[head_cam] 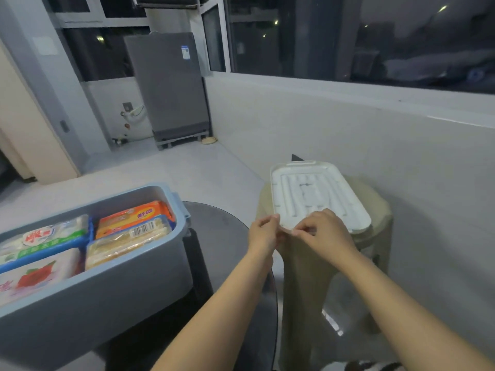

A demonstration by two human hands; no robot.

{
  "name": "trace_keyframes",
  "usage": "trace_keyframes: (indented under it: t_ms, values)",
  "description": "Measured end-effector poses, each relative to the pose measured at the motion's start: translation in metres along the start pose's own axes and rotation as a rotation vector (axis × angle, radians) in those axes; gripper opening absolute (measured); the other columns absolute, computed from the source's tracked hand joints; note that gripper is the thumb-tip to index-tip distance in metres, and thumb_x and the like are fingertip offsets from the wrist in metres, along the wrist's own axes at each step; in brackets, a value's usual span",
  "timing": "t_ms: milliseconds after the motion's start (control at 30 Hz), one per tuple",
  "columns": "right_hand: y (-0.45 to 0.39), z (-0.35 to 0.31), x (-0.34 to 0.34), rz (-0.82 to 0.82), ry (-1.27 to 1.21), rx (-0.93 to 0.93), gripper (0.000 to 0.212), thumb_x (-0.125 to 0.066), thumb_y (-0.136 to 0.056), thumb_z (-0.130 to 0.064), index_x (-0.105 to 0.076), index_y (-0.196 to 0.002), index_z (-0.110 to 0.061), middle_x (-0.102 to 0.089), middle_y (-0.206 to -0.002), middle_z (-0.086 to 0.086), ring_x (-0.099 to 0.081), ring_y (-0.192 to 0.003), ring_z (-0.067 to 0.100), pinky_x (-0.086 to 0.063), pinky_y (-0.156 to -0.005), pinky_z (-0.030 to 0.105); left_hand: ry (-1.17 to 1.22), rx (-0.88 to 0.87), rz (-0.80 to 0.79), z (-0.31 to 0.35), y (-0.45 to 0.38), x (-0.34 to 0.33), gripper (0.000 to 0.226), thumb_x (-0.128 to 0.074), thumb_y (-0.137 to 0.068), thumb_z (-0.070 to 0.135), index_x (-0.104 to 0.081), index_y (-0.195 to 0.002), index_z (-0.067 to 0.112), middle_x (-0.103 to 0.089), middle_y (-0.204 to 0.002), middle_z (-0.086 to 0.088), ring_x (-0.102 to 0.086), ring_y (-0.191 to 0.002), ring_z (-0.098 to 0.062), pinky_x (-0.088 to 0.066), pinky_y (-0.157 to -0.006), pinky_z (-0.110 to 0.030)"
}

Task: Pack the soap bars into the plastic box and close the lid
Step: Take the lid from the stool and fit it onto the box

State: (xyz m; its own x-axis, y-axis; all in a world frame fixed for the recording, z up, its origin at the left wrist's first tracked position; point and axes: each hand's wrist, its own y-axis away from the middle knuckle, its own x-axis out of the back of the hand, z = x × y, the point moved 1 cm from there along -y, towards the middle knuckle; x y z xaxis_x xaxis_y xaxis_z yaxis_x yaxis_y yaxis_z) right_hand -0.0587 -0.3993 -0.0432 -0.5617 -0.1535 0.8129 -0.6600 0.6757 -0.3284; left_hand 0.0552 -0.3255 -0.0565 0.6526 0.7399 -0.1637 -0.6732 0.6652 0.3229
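Head view, only one: both hands at the near edge of the white lid [316, 194], which lies flat on a beige plastic stool [375, 207]. Left hand [263, 232]: fingers curled in, thumb and fingertips pinched on the lid's near-left corner rim, gap between them nearly nil. Right hand [322, 234]: fingers [304, 227] bent down, tips on the same near rim just right of the left hand's pinch; knuckles cover the contact, so grip versus just pressing: cannot tell. The two sets of fingertips are almost touching each other. Lid's ribbed face is up and extends away from the fingers; its far end has a tab. Grey plastic box [112, 274] sits well left of the fingers, open, on a dark round table [214, 223]. Inside: orange-wrapped soap bars [134, 215] at the end nearest the fingers, clear-wrapped bar with barcode [128, 241] just below them, green-and-white packet [45, 236] and a red-printed white packet [34, 274] farther left. Neither hand touches the box or the soap.
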Motion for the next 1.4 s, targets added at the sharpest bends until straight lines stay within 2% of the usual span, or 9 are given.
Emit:
trace_keyframes:
  t_ms: [133, 300, 500, 733, 900, 1000, 1067, 1233, 1400]
  values:
    - [0.002, 0.001, 0.004, 0.033, -0.048, 0.019, 0.016, -0.064, -0.081, -0.039, -0.075, -0.078, -0.028, -0.066, -0.079, -0.007, -0.05, -0.087, 0.017, -0.044, -0.075, 0.035, 0.099, 0.018, -0.052, -0.003, -0.004, 0.0, 0.021, -0.064, -0.087, 0.021, -0.062, -0.095, 0.001, -0.056, -0.072, -0.007, -0.058, -0.067, -0.019, -0.054, -0.066, -0.023]
    - [0.01, -0.018, 0.016, 0.188, -0.158, 0.086, 0.012, -0.068, -0.08, -0.035, -0.073, -0.081, -0.024, -0.065, -0.086, -0.006, -0.053, -0.091, 0.017, -0.044, -0.08, 0.035, 0.155, -0.023, -0.091, 0.029, 0.01, 0.007, 0.02, -0.07, -0.082, 0.014, -0.058, -0.068, 0.005, -0.053, -0.044, 0.004, -0.058, -0.043, -0.008, -0.052, -0.056, -0.018]
    - [0.021, -0.068, 0.034, 0.394, -0.378, 0.184, 0.013, -0.07, -0.078, -0.031, -0.068, -0.089, -0.024, -0.067, -0.106, -0.01, -0.057, -0.105, 0.011, -0.044, -0.091, 0.033, 0.132, -0.211, -0.062, 0.086, 0.067, 0.023, 0.016, -0.073, -0.078, 0.021, -0.066, -0.073, 0.007, -0.067, -0.054, 0.002, -0.069, -0.063, -0.014, -0.056, -0.068, -0.023]
    - [0.037, -0.147, 0.032, 0.448, -0.643, 0.344, 0.028, -0.066, -0.083, -0.014, -0.064, -0.111, -0.014, -0.067, -0.107, -0.011, -0.064, -0.1, 0.004, -0.049, -0.086, 0.015, 0.122, -0.435, 0.029, 0.132, 0.135, 0.067, 0.04, -0.073, -0.078, 0.029, -0.06, -0.105, 0.003, -0.07, -0.101, -0.017, -0.071, -0.089, -0.026, -0.055, -0.089, -0.034]
    - [0.049, -0.197, 0.04, 0.491, -0.789, 0.431, 0.014, -0.059, -0.086, -0.025, -0.056, -0.099, -0.026, -0.063, -0.093, -0.031, -0.059, -0.081, -0.017, -0.041, -0.066, -0.002, 0.076, -0.534, 0.036, 0.152, 0.166, 0.115, 0.041, -0.067, -0.082, 0.036, -0.064, -0.112, 0.008, -0.071, -0.108, -0.01, -0.066, -0.104, -0.023, -0.052, -0.089, -0.032]
    - [0.049, -0.215, 0.05, 0.548, -0.911, 0.372, 0.011, -0.057, -0.084, -0.039, -0.052, -0.086, -0.029, -0.058, -0.075, -0.033, -0.056, -0.068, -0.012, -0.038, -0.055, -0.002, 0.012, -0.58, 0.126, 0.158, 0.175, 0.152, 0.04, -0.062, -0.084, 0.04, -0.064, -0.116, 0.017, -0.068, -0.112, 0.001, -0.062, -0.107, -0.013, -0.049, -0.089, -0.029]
    - [0.045, -0.223, 0.055, 0.521, -1.084, 0.309, 0.01, -0.06, -0.08, -0.042, -0.052, -0.082, -0.036, -0.059, -0.072, -0.027, -0.055, -0.068, -0.008, -0.041, -0.059, 0.003, -0.008, -0.605, 0.203, 0.16, 0.18, 0.176, 0.039, -0.058, -0.086, 0.042, -0.062, -0.118, 0.02, -0.065, -0.115, 0.003, -0.059, -0.108, -0.011, -0.048, -0.088, -0.029]
    - [0.026, -0.232, 0.047, 0.259, -1.626, 0.099, 0.017, -0.058, -0.087, -0.023, -0.06, -0.073, -0.033, -0.067, -0.065, -0.015, -0.058, -0.072, 0.009, -0.047, -0.08, 0.041, -0.118, -0.696, 0.453, 0.156, 0.187, 0.226, 0.031, -0.053, -0.089, 0.044, -0.058, -0.117, 0.031, -0.059, -0.109, 0.018, -0.054, -0.099, -0.001, -0.043, -0.082, -0.02]
    - [0.017, -0.244, 0.019, 0.076, -1.78, -0.116, 0.01, -0.054, -0.09, -0.02, -0.057, -0.081, -0.02, -0.07, -0.068, -0.009, -0.066, -0.067, 0.008, -0.054, -0.055, 0.024, -0.37, -0.78, 0.729, 0.139, 0.189, 0.268, 0.042, -0.053, -0.091, 0.039, -0.052, -0.131, 0.023, -0.045, -0.142, 0.001, -0.041, -0.13, -0.017, -0.035, -0.104, -0.034]
